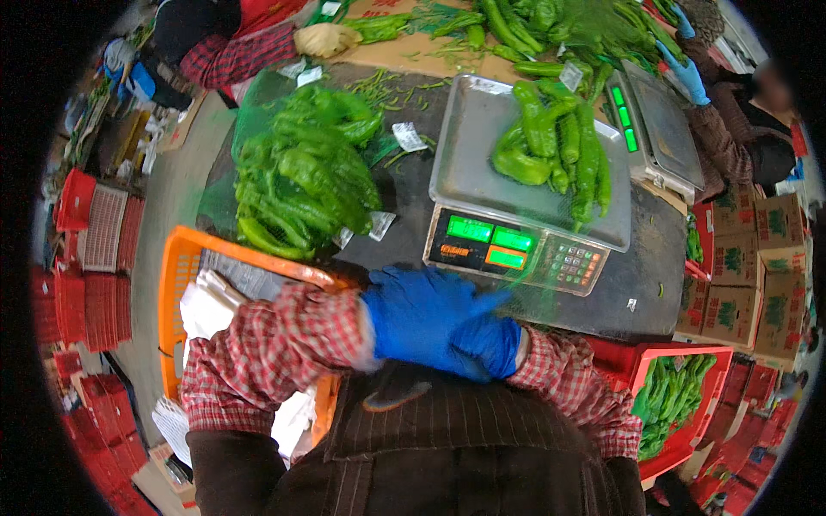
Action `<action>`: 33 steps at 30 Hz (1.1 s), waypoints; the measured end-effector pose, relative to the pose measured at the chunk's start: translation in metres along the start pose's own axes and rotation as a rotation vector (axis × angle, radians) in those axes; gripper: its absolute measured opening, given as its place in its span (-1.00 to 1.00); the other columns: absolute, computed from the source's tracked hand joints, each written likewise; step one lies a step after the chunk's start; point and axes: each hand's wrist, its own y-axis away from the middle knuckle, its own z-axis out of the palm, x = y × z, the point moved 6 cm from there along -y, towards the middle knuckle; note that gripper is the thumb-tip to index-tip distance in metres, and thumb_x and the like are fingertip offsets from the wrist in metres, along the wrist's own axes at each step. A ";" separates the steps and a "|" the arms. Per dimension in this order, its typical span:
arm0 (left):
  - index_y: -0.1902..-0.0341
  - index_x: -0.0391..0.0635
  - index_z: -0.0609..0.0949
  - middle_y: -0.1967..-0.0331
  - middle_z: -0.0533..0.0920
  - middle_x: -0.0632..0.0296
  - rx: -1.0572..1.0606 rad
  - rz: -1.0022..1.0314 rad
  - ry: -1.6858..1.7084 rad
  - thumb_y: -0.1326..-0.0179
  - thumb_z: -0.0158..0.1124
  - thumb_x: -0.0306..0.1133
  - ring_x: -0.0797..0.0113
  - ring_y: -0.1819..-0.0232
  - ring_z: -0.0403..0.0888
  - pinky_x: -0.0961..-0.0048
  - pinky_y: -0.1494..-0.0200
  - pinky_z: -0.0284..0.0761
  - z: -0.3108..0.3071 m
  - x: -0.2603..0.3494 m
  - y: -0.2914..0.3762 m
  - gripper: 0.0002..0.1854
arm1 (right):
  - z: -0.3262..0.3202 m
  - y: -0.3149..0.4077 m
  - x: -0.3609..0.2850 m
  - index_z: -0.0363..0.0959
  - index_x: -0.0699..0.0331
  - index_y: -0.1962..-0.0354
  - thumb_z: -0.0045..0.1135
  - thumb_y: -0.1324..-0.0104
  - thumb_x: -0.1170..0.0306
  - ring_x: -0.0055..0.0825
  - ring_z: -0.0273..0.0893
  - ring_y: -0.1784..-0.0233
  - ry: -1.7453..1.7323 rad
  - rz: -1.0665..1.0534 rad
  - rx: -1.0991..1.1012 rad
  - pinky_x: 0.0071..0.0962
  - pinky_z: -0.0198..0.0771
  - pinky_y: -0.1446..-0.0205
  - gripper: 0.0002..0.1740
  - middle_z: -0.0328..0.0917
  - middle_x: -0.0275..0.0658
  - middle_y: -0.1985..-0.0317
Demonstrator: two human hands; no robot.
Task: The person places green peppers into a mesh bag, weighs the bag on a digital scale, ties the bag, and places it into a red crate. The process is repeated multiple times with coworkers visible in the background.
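Note:
My left hand [419,313] and my right hand [487,348], both in blue gloves, overlap in front of my body at the table's near edge. Green netting runs from beside them up over the scale's display to the peppers; whether either hand grips it is hidden by blur and overlap. Long green peppers [535,129] in netting lie on the metal pan [468,155] of a digital weighing scale [516,251] with lit green displays. A large bunch of green peppers in green mesh [310,168] lies to the left, with white tags [381,226] beside it.
An orange crate [171,303] with white material stands at my left. At my right is a red crate [687,413] of netted peppers. Across the table are a co-worker's gloved hand [326,40], loose peppers [510,26] and another scale [664,129] near a co-worker's blue-gloved hand [687,74].

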 end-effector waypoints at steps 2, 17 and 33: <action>-0.14 0.05 0.19 0.27 0.45 -0.09 0.054 0.112 -0.050 0.36 0.16 0.25 -0.07 0.25 0.41 -0.18 0.21 0.19 -0.012 0.018 -0.009 -0.07 | 0.000 -0.003 0.004 0.16 0.25 -0.01 -0.18 -0.14 0.30 -0.16 0.18 -0.02 0.018 0.015 0.008 -0.26 0.02 -0.10 -0.55 0.22 -0.08 0.01; -0.02 -0.16 0.33 0.16 0.42 0.05 0.991 -0.172 0.602 0.06 0.18 -0.34 0.16 0.13 0.38 0.35 0.05 0.26 -0.089 -0.133 -0.079 -0.49 | -0.224 0.135 0.104 0.34 0.32 0.15 -0.12 -0.17 0.22 -0.50 0.36 0.23 -0.327 0.913 0.782 -0.51 0.19 0.07 -0.62 0.45 -0.24 0.29; -0.22 -0.08 0.00 -0.17 0.11 0.20 0.726 0.168 1.706 0.29 0.23 -0.66 0.35 -0.19 0.04 0.44 -0.15 0.05 -0.064 -0.153 -0.131 -0.08 | -0.177 0.114 0.173 0.13 0.35 0.01 0.08 0.17 0.45 -0.39 0.29 0.04 -1.079 0.619 1.156 -0.47 0.20 -0.03 -0.33 0.31 -0.17 0.10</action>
